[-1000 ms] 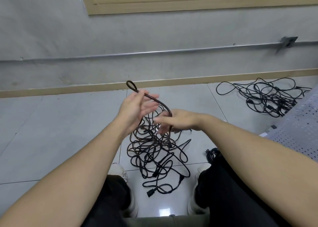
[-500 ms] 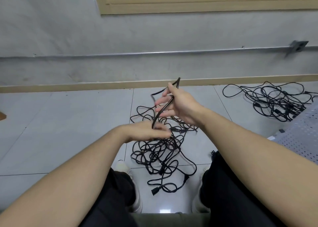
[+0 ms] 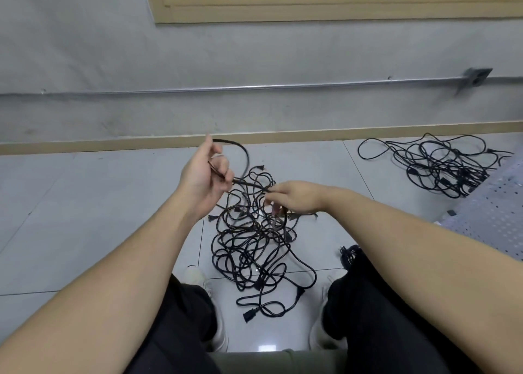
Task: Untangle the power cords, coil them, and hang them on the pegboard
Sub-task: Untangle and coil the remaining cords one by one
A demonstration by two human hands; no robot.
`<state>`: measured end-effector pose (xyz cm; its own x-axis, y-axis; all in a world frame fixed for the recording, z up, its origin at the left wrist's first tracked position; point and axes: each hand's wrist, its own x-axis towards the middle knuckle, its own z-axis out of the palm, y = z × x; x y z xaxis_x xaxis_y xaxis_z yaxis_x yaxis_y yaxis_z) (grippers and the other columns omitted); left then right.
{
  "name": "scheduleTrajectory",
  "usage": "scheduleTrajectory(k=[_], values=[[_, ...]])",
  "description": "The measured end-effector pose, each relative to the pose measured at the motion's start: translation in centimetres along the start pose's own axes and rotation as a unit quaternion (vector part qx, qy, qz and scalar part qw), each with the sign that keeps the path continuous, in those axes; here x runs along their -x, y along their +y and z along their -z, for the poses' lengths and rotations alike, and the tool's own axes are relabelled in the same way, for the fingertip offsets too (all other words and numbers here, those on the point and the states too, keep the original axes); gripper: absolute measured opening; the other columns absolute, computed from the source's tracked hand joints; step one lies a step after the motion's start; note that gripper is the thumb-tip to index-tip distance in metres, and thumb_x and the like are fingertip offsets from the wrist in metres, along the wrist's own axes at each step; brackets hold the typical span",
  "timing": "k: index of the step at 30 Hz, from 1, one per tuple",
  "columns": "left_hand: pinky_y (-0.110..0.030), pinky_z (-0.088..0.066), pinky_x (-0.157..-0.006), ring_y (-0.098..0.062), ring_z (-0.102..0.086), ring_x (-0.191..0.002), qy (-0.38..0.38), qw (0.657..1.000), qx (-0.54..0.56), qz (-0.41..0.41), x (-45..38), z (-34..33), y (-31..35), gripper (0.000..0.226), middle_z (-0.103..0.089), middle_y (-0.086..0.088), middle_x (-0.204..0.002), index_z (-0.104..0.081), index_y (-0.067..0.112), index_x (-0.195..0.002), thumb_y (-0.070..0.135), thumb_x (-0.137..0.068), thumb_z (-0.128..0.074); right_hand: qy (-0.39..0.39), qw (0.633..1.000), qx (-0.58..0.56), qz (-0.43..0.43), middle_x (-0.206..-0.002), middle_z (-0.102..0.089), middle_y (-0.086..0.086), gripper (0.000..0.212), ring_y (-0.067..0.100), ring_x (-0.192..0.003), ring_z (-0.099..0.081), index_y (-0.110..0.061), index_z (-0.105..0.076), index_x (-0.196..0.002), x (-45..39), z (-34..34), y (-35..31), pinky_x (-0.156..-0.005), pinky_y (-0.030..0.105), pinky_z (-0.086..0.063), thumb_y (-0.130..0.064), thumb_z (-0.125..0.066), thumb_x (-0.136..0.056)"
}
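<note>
A tangle of black power cords [image 3: 252,249] lies on the tiled floor between my feet. My left hand [image 3: 205,178] is raised above the pile's far left side and grips a loop of one black cord [image 3: 245,156] that arcs up and over to the right. My right hand [image 3: 294,196] reaches down over the top of the pile, fingers pinched on a cord strand there. A second tangle of black cords [image 3: 435,167] rests on the floor at the far right. The perforated pegboard [image 3: 492,215] lies flat at the right edge.
A grey wall with a metal conduit [image 3: 254,87] and a beige skirting runs across the back. My white shoes [image 3: 198,280] and dark trouser legs flank the pile. A small coiled cord [image 3: 349,253] sits by my right knee.
The hands swapped heights: my left hand rose from the pile with a cord loop, and my right hand dropped from its raised hold down onto the pile.
</note>
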<state>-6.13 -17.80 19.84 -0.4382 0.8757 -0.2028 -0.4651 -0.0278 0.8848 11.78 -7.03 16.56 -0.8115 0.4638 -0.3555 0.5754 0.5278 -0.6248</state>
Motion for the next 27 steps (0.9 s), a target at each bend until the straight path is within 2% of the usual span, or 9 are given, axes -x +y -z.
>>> scheduleTrajectory(k=[4,8,10,12,15,18,20,24,27], values=[[-0.033,-0.056,-0.068,-0.024,-0.074,-0.094,0.04,0.997,-0.044,-0.039,-0.7,0.6,-0.7,0.045,-0.076,-0.005,-0.113,-0.061,0.019,-0.105,0.053,-0.108,-0.032,0.093,0.991,-0.098,0.019,-0.06,-0.066,0.001,0.03,0.016,-0.058,-0.063,-0.014,-0.062,-0.105,0.7,0.7,-1.2,-0.06,0.025,-0.052,-0.03,-0.038,-0.11],[-0.043,-0.058,-0.086,-0.026,-0.071,-0.11,-0.062,0.981,-0.18,0.028,-0.8,0.8,-2.9,0.039,-0.071,-0.009,-0.128,-0.049,0.02,-0.142,0.026,-0.106,-0.036,0.169,0.938,-0.296,0.058,-0.053,-0.06,0.004,0.03,0.019,-0.046,-0.06,-0.012,-0.063,-0.106,0.9,1.1,-3.5,-0.043,0.026,-0.05,-0.03,-0.039,-0.11],[-0.039,-0.056,-0.096,-0.016,-0.067,-0.118,-0.177,0.93,-0.318,0.056,-0.4,0.9,-4.0,0.047,-0.067,0.001,-0.135,-0.048,0.031,-0.14,0.016,-0.096,-0.052,0.171,0.912,-0.366,0.07,-0.057,-0.061,0.003,0.028,0.017,-0.044,-0.059,-0.014,-0.063,-0.105,1.0,1.4,-4.4,-0.04,0.024,-0.048,-0.031,-0.041,-0.11],[-0.029,-0.046,-0.107,-0.004,-0.06,-0.125,-0.298,0.826,-0.473,0.067,0.3,0.6,-5.1,0.05,-0.065,0.014,-0.135,-0.057,0.038,-0.131,0.017,-0.085,-0.058,0.169,0.893,-0.412,0.071,-0.061,-0.063,0.002,0.027,0.016,-0.046,-0.06,-0.015,-0.062,-0.107,1.0,1.4,-4.7,-0.041,0.024,-0.049,-0.032,-0.041,-0.11],[-0.03,-0.042,-0.112,-0.006,-0.062,-0.119,-0.298,0.746,-0.596,0.004,0.6,-0.3,-6.3,0.017,-0.072,0.013,-0.123,-0.073,0.031,-0.111,0.03,-0.102,-0.058,0.19,0.866,-0.458,0.06,-0.067,-0.063,0.004,0.03,0.016,-0.05,-0.063,-0.014,-0.062,-0.112,0.9,1.6,-4.6,-0.043,0.025,-0.051,-0.035,-0.042,-0.11],[-0.038,-0.056,-0.097,-0.019,-0.071,-0.104,-0.174,0.872,-0.456,-0.016,0.5,-2.0,-5.9,0.031,-0.078,-0.003,-0.105,-0.07,0.02,-0.099,0.024,-0.111,-0.042,0.196,0.822,-0.534,0.037,-0.079,-0.073,0.007,0.05,0.02,-0.067,-0.072,-0.017,-0.065,-0.115,0.8,2.5,-4.2,-0.059,0.033,-0.061,-0.052,-0.03,-0.108],[-0.032,-0.062,-0.08,-0.024,-0.075,-0.093,-0.101,0.946,-0.309,0.002,0.3,-2.4,-4.8,0.028,-0.078,-0.012,-0.094,-0.062,0.014,-0.102,0.021,-0.112,-0.038,0.18,0.842,-0.507,0.027,-0.091,-0.078,0.006,0.056,0.02,-0.09,-0.073,-0.02,-0.066,-0.115,0.6,3.0,-3.1,-0.083,0.043,-0.06,-0.055,-0.022,-0.108],[-0.03,-0.063,-0.072,-0.031,-0.077,-0.084,-0.053,0.986,-0.159,0.022,0.2,-1.8,-2.5,0.024,-0.077,-0.019,-0.088,-0.055,0.01,-0.107,0.022,-0.113,-0.035,0.073,0.973,-0.219,0.012,-0.133,-0.064,-0.008,0.044,0.006,-0.125,-0.054,-0.033,-0.058,-0.131,1.6,2.3,-0.1,-0.104,0.031,-0.04,-0.047,-0.048,-0.09],[-0.026,-0.062,-0.064,-0.032,-0.077,-0.079,-0.018,0.998,-0.055,0.032,0.2,-1.9,-1.3,0.021,-0.076,-0.015,-0.079,-0.052,0.008,-0.109,0.022,-0.112,-0.038,-0.037,0.996,-0.084,-0.015,-0.127,-0.059,-0.009,0.04,0.011,-0.12,-0.053,-0.028,-0.05,-0.138,1.8,1.3,1.0,-0.098,0.022,-0.038,-0.032,-0.061,-0.099]])
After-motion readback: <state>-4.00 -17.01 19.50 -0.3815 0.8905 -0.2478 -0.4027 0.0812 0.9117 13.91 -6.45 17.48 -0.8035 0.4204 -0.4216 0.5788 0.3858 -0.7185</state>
